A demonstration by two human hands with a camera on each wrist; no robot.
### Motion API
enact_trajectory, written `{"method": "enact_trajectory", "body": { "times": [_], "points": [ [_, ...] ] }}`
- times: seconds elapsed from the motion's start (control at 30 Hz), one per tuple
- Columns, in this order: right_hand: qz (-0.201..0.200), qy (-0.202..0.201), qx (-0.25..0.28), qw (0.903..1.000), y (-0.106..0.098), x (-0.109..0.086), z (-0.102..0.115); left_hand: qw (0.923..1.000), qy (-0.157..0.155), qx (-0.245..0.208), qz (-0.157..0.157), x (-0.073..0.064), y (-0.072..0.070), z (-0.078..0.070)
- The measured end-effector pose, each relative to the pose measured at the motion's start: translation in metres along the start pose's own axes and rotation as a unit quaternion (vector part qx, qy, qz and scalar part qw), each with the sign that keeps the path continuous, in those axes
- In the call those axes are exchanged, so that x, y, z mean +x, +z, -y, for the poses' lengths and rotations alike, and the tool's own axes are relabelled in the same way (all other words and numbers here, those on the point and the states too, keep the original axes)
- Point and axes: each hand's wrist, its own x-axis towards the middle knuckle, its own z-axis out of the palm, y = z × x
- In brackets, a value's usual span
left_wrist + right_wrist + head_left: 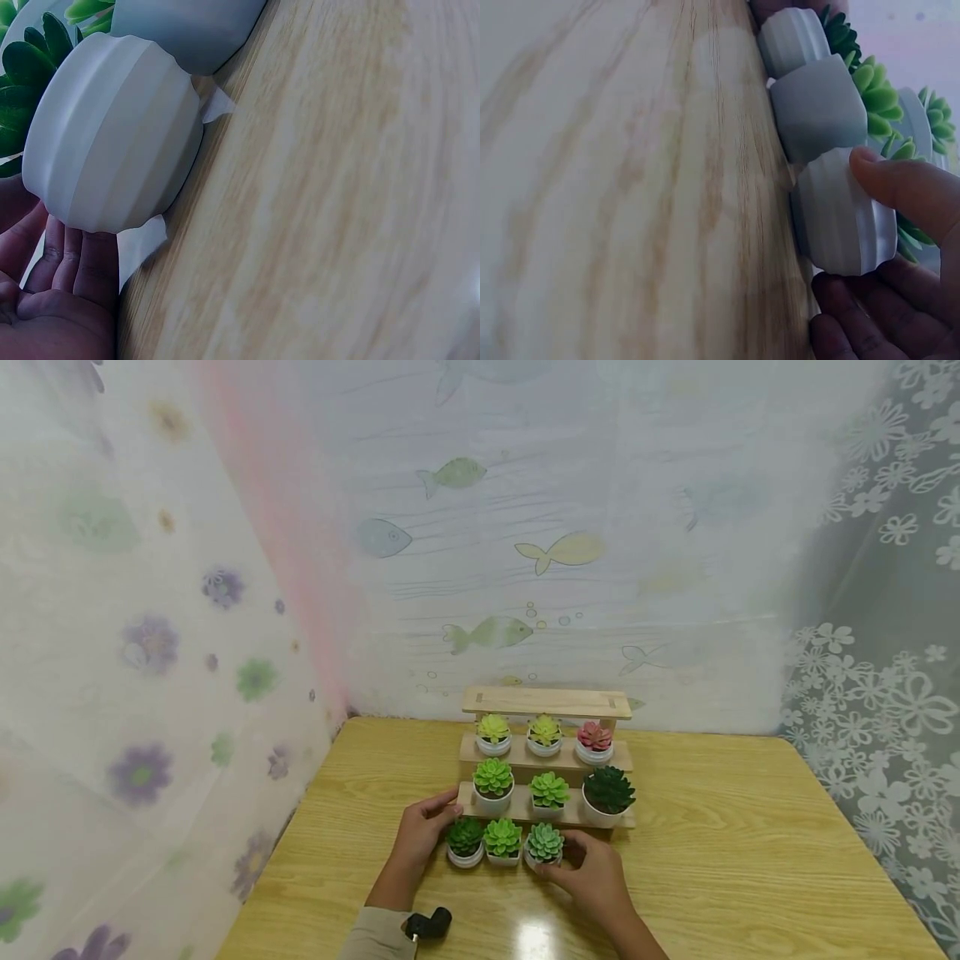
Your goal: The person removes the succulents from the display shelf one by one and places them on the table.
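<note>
On the bench (720, 827), near the back edge and about midway between the back corners: a stepped wooden stand (546, 700). Upper step, left to right: two yellow-green succulents (492, 727) and one pink succulent (595, 735), each in a white pot (493, 748). Lower step: two bright green succulents (492, 775) and one dark green succulent (609, 787), likewise in white containers.

Directly in front of the stand, at bench level, slightly nearer the left edge than the right: a close row of three. At left, a dark rosette (466, 835) in a ribbed pot (112, 135); in the middle, a light green rosette (502, 837) in a square-sided pot (817, 105); at right, a blue-green rosette (545, 842) in an end pot (844, 217).

Hands apart, one at each end of the row. Right hand (592, 872): clamped on the end pot, thumb on the wall, other fingers opposite. Left hand (423, 835): beside the ribbed pot and the left end of the lower step; fingertips hidden in the left wrist view, grip impossible to tell.

From the right wrist: ribbing on both outer pots of the row, hardly readable from the head. From the head only: the pink succulent, plus a black device (429, 924) at the left sleeve (380, 935).
</note>
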Motion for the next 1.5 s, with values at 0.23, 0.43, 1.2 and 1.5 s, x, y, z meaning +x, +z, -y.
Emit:
{"method": "enact_trajectory", "body": {
  "times": [0.23, 0.43, 1.2, 1.5],
  "points": [
    [0.0, -0.005, -0.019, 0.9998, 0.001, 0.0, -0.002, 1.0, 0.003, 0.004, -0.001, -0.001, 0.0, -0.002],
    [-0.005, -0.017, -0.046, 0.9988, 0.0, 0.0, -0.003, 1.0, 0.006, 0.006, 0.001, -0.002, 0.0, -0.003],
    [-0.042, -0.076, -0.033, 0.9957, -0.028, -0.014, 0.033, 0.9999, -0.002, 0.001, 0.013, -0.019, 0.002, -0.031],
    [-0.073, -0.131, -0.053, 0.9873, -0.043, -0.019, 0.055, 0.9999, -0.007, -0.002, 0.008, -0.02, 0.003, -0.032]
  ]
}}
